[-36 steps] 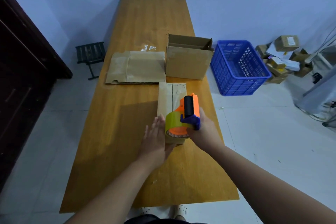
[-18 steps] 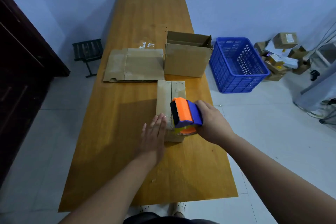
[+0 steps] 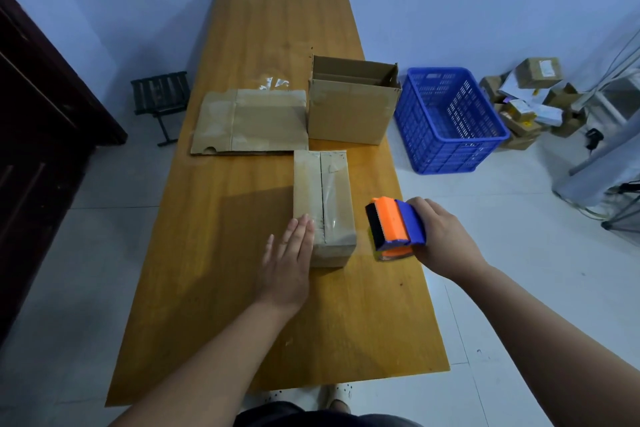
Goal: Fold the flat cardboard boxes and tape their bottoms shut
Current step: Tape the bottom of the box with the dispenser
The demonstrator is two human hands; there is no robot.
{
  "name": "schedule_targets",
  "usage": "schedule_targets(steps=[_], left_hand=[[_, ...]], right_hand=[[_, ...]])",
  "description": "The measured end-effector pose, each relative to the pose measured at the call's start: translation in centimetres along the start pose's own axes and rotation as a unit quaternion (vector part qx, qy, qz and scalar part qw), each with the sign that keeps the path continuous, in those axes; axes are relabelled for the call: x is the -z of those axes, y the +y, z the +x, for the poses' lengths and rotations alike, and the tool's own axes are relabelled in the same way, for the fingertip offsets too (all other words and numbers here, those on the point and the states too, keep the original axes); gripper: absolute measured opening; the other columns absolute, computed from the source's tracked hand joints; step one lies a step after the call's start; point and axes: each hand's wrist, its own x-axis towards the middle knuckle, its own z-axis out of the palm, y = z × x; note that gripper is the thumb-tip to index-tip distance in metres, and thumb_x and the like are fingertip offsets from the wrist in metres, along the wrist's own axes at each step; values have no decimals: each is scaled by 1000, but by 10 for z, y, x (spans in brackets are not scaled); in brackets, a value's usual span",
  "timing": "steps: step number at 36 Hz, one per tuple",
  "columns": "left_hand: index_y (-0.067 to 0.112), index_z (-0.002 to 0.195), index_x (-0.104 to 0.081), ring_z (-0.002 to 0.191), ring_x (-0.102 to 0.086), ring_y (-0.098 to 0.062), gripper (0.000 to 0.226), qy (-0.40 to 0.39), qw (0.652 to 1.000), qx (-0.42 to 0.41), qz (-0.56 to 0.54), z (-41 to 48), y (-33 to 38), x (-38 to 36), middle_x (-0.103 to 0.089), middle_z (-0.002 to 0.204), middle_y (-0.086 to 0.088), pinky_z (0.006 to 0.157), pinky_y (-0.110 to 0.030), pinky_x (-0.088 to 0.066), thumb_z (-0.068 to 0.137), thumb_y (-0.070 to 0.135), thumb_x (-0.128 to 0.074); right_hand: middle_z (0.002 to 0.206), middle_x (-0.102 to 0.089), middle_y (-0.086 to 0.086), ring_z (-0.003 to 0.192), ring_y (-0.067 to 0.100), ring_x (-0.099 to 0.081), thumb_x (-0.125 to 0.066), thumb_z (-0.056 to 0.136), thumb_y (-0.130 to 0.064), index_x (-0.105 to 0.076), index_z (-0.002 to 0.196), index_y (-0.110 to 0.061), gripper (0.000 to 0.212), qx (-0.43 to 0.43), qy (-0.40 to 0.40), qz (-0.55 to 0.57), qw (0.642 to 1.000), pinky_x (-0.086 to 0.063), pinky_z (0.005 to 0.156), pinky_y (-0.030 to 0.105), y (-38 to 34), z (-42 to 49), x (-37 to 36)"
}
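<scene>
Wooden table [image 3: 225,253] in a plain blue-ish room, and I'll place everything off the small box [image 3: 323,198], since that's the one being worked on. It lies bottom-up with a strip of clear tape along its seam, so my guess is the taping on this one is basically done.

Left hand [image 3: 285,263] is pressed against the box's left side at the near corner. Its fingers [image 3: 304,225] are straight and together, flat on the cardboard and not curled round anything. Looks like it's just bracing the box so it doesn't slide.

Right hand [image 3: 445,239] is just right of the box, wrapped around the orange-and-blue tape dispenser [image 3: 393,227], which isn't touching the cardboard. Probably held off to the side to keep the sticky end away.

Just beyond the box stands an open box [image 3: 351,111], already folded. Beyond and to the left lies a flat cardboard sheet [image 3: 249,121], presumably next up. Blue crate [image 3: 450,121] sits on the floor, beyond and to the right.
</scene>
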Motion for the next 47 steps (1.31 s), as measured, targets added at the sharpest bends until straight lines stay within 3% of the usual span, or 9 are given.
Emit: schedule_targets(steps=[8,13,17,22,25,32,39,43,47], left_hand=[[21,134,35,131,34,-8,82,-64,996,35,45,0,3,7,42,137,12,111,-36,16,92,-1,-32],[20,150,8,142,5,-16,94,-16,999,4,43,0,-2,-1,10,154,3,113,-42,-4,79,-4,-49],[22,138,29,135,28,-9,84,-50,996,3,67,2,-1,2,33,145,10,111,-36,15,93,6,-40],[23,147,10,140,15,-11,79,-56,995,-5,79,3,-2,5,16,153,6,112,-39,9,94,39,-48],[23,151,-17,146,-8,-18,76,-41,995,-10,95,8,5,14,-14,158,-1,112,-43,7,89,67,-28],[26,116,-54,124,-41,-24,46,-50,989,15,139,50,42,41,-47,128,-5,116,-47,-11,97,53,-23],[21,135,-37,131,-31,-22,45,-78,993,-31,81,94,44,26,-30,143,-7,107,-35,-32,98,46,-34],[48,144,-18,143,-1,-28,49,-146,982,-66,95,97,30,27,-1,157,-1,115,-49,-4,96,56,-14],[48,146,-5,143,20,-20,70,-171,973,-95,127,102,27,21,20,157,5,112,-54,13,81,72,4]], right_hand=[[108,-55,0,87,16,-53,-72,81,-12,-47,121,-16,47,7,-2,16,1000,-46,73,30,18,3,-17],[108,-56,0,88,14,-52,-69,85,-16,-47,121,-16,42,-12,-4,41,999,-43,73,27,26,8,-34],[108,-55,-1,87,12,-50,-68,86,-17,-45,122,-16,42,-34,-14,33,999,-40,73,25,32,11,-43],[112,-55,1,91,18,-57,-67,87,-16,-43,123,-17,44,-19,-20,18,999,-50,76,33,37,15,-49],[115,-55,2,90,16,-55,-68,86,-17,-43,126,-17,47,-12,-26,18,999,-50,78,32,41,15,-48],[115,-56,2,88,10,-50,-72,83,-23,-44,126,-14,52,-7,-17,34,999,-47,77,26,51,11,-49],[112,-56,2,87,11,-50,-72,83,-27,-44,125,-14,52,-8,-24,39,999,-43,74,24,57,7,-42],[107,-51,-5,88,13,-52,-71,84,-27,-44,124,-15,50,-1,-32,38,999,-42,72,26,57,10,-30],[109,-57,4,92,21,-56,-70,83,-15,-47,119,-12,43,22,-18,41,999,-47,75,32,56,18,-21]])
